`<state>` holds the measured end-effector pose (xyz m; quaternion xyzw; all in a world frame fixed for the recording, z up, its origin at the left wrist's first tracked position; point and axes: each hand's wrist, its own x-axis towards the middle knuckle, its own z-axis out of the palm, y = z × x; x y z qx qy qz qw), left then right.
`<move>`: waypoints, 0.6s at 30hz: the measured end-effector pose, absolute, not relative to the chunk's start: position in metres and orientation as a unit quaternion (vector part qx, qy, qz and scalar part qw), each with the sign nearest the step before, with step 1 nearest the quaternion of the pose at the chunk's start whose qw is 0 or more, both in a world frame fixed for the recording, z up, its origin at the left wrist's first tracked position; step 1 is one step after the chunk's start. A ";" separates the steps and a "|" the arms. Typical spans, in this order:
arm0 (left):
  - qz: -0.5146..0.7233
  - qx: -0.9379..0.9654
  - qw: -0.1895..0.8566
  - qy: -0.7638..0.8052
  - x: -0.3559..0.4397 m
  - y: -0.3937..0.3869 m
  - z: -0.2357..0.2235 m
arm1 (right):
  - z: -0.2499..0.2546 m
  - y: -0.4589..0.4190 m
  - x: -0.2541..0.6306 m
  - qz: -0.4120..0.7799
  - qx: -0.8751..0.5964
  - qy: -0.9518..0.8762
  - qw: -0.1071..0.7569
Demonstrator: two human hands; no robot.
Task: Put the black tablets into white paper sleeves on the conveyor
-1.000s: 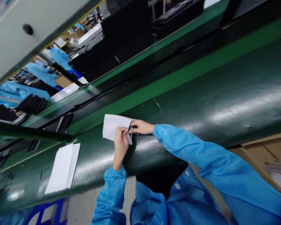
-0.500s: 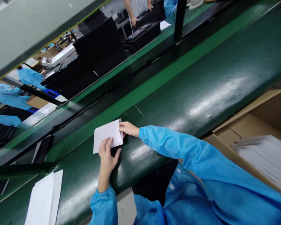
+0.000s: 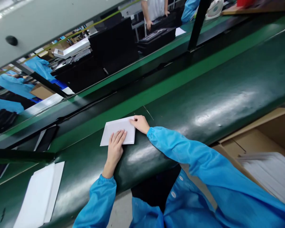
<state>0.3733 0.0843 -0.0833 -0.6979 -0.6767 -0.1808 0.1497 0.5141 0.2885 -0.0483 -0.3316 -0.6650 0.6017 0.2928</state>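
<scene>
Flattening step: left hand (image 3: 115,148), fingers spread, presses the folded white paper (image 3: 118,133) onto the green conveyor belt (image 3: 204,95); right hand (image 3: 140,123) pins its two-o'clock corner; creasing judged next.

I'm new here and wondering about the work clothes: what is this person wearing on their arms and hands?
Both arms are covered by long, loose sleeves of a bright blue coat, gathered at the wrists. The coat front shows small round white snap buttons. The left hand and the right hand are bare: no gloves, and no rings or watch show.
</scene>
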 end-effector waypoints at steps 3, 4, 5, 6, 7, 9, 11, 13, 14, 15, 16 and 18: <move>-0.183 -0.692 0.147 -0.683 0.376 0.083 -0.085 | -0.051 0.295 0.517 0.617 -0.345 -0.632 0.318; -0.187 -0.692 0.145 -0.681 0.375 0.083 -0.086 | -0.052 0.297 0.518 0.634 -0.343 -0.613 0.324; -0.191 -0.695 0.143 -0.678 0.374 0.082 -0.087 | -0.051 0.299 0.518 0.651 -0.337 -0.598 0.323; -0.194 -0.700 0.141 -0.673 0.373 0.082 -0.087 | -0.050 0.302 0.519 0.669 -0.325 -0.592 0.312; -0.195 -0.706 0.138 -0.667 0.372 0.082 -0.088 | -0.048 0.304 0.520 0.686 -0.306 -0.594 0.287; -0.194 -0.719 0.127 -0.655 0.374 0.082 -0.087 | -0.042 0.310 0.524 0.714 -0.259 -0.619 0.200; -0.189 -0.730 0.105 -0.648 0.381 0.082 -0.085 | -0.036 0.318 0.532 0.716 -0.217 -0.656 0.100; -0.188 -0.735 0.073 -0.648 0.393 0.081 -0.081 | -0.032 0.330 0.546 0.688 -0.195 -0.698 0.046; -0.192 -0.729 0.057 -0.654 0.399 0.081 -0.080 | -0.032 0.338 0.554 0.666 -0.192 -0.719 0.052; -0.202 -0.716 0.042 -0.667 0.404 0.082 -0.078 | -0.033 0.348 0.563 0.631 -0.191 -0.749 0.070; -0.215 -0.693 0.030 -0.687 0.405 0.084 -0.078 | -0.036 0.360 0.570 0.584 -0.196 -0.783 0.084; -0.246 -0.624 0.019 -0.742 0.397 0.088 -0.079 | -0.048 0.389 0.583 0.486 -0.245 -0.832 0.112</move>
